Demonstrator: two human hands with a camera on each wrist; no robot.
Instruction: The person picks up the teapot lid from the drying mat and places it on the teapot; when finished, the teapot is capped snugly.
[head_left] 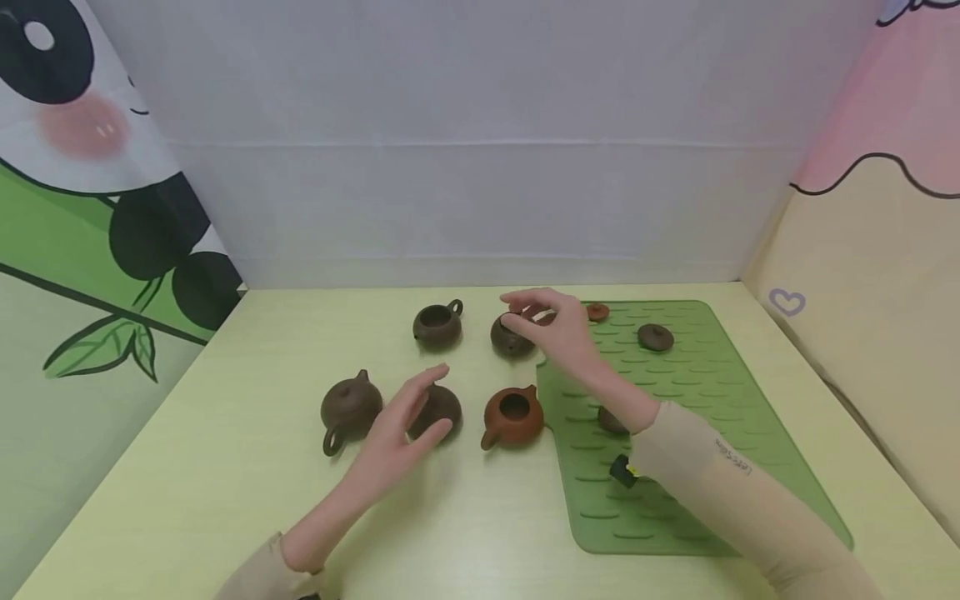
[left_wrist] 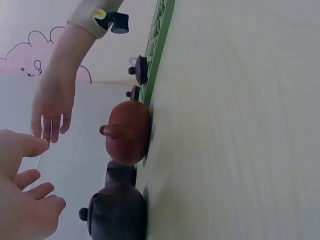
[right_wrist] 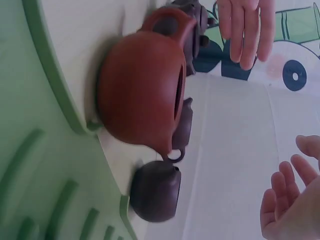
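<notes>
My right hand (head_left: pixel 553 329) hovers at a small dark teapot (head_left: pixel 512 343) in the back row and partly covers it. The right wrist view shows the right fingers (right_wrist: pixel 282 192) loosely bent with nothing between them. Over the front middle dark teapot (head_left: pixel 444 408) is my left hand (head_left: pixel 397 433), fingers spread and holding nothing. That teapot wears a knobbed lid (left_wrist: pixel 84 214) in the left wrist view. A reddish teapot (head_left: pixel 531 425) without a lid stands to its right. Another lidded brown teapot (head_left: pixel 351 408) is left of my left hand.
A lidless dark teapot (head_left: pixel 437 333) stands at the back left. On the green ribbed mat (head_left: pixel 697 433) lie a reddish lid (head_left: pixel 597 312), a dark lid (head_left: pixel 656 337) and another lid (head_left: pixel 612 420), partly behind my right forearm. A pale wall (head_left: pixel 480 208) rises behind the table.
</notes>
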